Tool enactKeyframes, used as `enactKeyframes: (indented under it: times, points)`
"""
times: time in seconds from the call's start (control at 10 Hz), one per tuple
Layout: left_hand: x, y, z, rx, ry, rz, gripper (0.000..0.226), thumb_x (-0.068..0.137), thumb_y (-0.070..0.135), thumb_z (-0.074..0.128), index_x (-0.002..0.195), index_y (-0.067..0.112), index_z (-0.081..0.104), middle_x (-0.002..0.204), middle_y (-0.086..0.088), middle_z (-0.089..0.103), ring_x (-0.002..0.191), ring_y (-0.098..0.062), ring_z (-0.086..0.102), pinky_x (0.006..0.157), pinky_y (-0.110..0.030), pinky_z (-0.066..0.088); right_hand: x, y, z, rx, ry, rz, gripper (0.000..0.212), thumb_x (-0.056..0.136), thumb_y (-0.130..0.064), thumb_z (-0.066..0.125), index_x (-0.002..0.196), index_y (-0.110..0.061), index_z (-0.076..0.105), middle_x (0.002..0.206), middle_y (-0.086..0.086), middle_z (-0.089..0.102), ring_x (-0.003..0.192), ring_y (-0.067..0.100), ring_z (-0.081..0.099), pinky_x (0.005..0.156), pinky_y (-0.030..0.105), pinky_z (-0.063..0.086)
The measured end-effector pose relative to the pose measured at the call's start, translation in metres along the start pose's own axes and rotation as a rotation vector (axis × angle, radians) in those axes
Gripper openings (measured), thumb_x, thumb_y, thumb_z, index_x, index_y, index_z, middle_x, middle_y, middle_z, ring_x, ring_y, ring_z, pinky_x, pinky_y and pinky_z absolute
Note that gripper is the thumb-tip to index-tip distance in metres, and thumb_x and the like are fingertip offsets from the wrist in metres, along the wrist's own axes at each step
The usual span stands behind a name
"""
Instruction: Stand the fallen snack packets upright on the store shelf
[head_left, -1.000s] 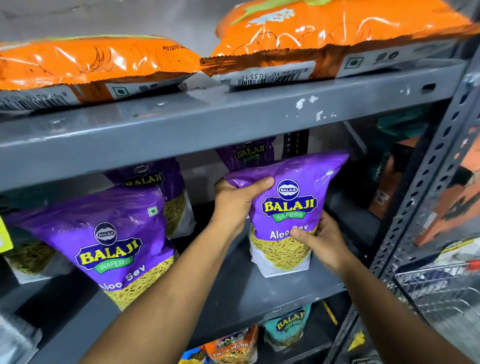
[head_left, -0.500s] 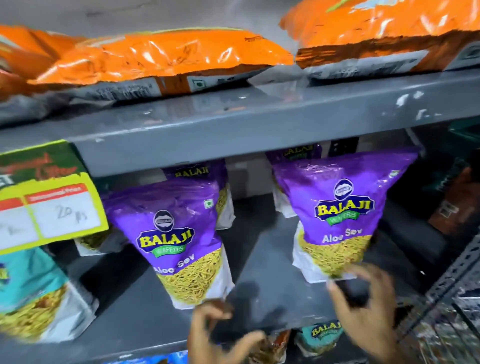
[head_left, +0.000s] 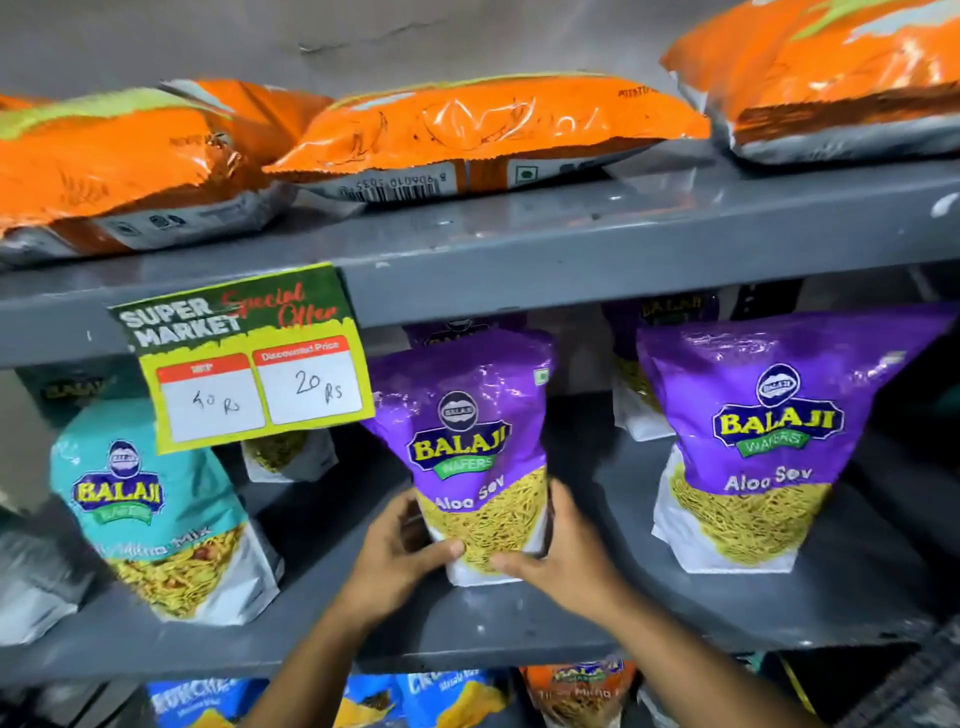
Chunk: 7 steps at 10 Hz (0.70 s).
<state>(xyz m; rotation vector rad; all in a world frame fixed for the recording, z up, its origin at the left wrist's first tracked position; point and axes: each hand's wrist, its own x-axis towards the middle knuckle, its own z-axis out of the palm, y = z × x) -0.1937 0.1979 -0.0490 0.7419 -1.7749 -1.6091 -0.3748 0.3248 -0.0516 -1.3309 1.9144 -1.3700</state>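
Purple Aloo Sev packet (head_left: 470, 457) upright (middle shelf (head_left: 519, 618)), base clasped by left hand (head_left: 400, 558), right hand (head_left: 563, 553).

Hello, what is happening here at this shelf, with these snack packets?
A person is tidying a store shelf. Both hands, left hand and right hand, grip the base of the middle purple Aloo Sev packet, which stands upright. Another Aloo Sev packet stands to its right, a teal mix packet to its left. Orange packets lie flat above.
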Motion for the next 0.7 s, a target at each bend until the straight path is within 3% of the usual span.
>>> enactKeyframes:
  times: [0.1, 0.2, 0.3, 0.4, 0.5, 0.6, 0.7]
  points:
    - [0.011, 0.015, 0.004, -0.042, -0.049, 0.051, 0.085, 0.045, 0.015, 0.091, 0.120, 0.010, 0.052, 0.116, -0.008, 0.070, 0.106, -0.023, 0.065, 0.087, -0.033, 0.054, 0.000, 0.011, -0.001, 0.031, 0.000, 0.065, 0.077, 0.048, -0.048, 0.088, 0.108, -0.057, 0.041, 0.113, -0.018, 0.065, 0.104, -0.002, 0.062, 0.091, 0.035, 0.053]
    - [0.030, 0.045, -0.001, -0.165, -0.058, 0.133, 0.088, 0.038, 0.012, 0.093, 0.116, 0.009, 0.053, 0.107, -0.007, 0.074, 0.096, -0.023, 0.069, 0.079, -0.034, 0.058, 0.003, 0.012, 0.002, 0.034, 0.005, 0.089, 0.073, 0.046, -0.049, 0.089, 0.104, -0.052, 0.046, 0.110, -0.014, 0.068, 0.101, 0.001, 0.064, 0.089, 0.038, 0.055]
    - [0.042, 0.062, 0.001, -0.142, -0.119, 0.135, 0.070, 0.040, 0.016, 0.095, 0.103, 0.009, 0.065, 0.092, -0.006, 0.078, 0.084, -0.023, 0.073, 0.074, -0.033, 0.058, 0.003, 0.012, 0.006, 0.048, 0.016, 0.120, 0.067, 0.044, -0.048, 0.089, 0.098, -0.050, 0.050, 0.104, -0.013, 0.070, 0.096, 0.000, 0.065, 0.086, 0.038, 0.056]
    - [0.047, 0.061, 0.008, -0.137, -0.025, 0.121, 0.052, 0.045, 0.005, 0.090, 0.094, 0.008, 0.071, 0.086, -0.004, 0.079, 0.080, -0.020, 0.073, 0.072, -0.032, 0.058, 0.000, 0.012, 0.008, 0.043, 0.020, 0.133, 0.065, 0.045, -0.052, 0.088, 0.097, -0.046, 0.051, 0.104, -0.013, 0.070, 0.094, 0.001, 0.066, 0.085, 0.039, 0.057]
    - [0.045, 0.060, 0.011, -0.173, -0.024, 0.111, 0.058, 0.046, 0.006, 0.090, 0.100, 0.006, 0.067, 0.089, -0.004, 0.079, 0.083, -0.021, 0.073, 0.075, -0.035, 0.058, 0.000, 0.011, 0.006, 0.052, 0.032, 0.145, 0.069, 0.047, -0.053, 0.088, 0.103, -0.039, 0.050, 0.106, -0.012, 0.070, 0.095, 0.001, 0.066, 0.084, 0.040, 0.057]
    - [0.030, 0.058, -0.003, -0.197, -0.032, 0.086, 0.095, 0.038, 0.024, 0.096, 0.120, 0.005, 0.053, 0.109, -0.012, 0.070, 0.099, -0.026, 0.066, 0.084, -0.037, 0.055, -0.004, 0.011, 0.008, 0.019, 0.036, 0.128, 0.069, 0.049, -0.052, 0.088, 0.105, -0.036, 0.050, 0.106, -0.013, 0.069, 0.095, 0.001, 0.066, 0.085, 0.041, 0.057]
    - [0.004, 0.046, -0.007, -0.215, 0.025, 0.101, 0.108, 0.040, 0.028, 0.096, 0.133, 0.016, 0.043, 0.131, -0.009, 0.058, 0.118, -0.019, 0.058, 0.091, -0.031, 0.053, -0.003, 0.009, 0.004, 0.057, 0.048, 0.091, 0.080, 0.048, -0.048, 0.090, 0.115, -0.039, 0.048, 0.115, -0.014, 0.067, 0.103, 0.002, 0.065, 0.090, 0.043, 0.056]
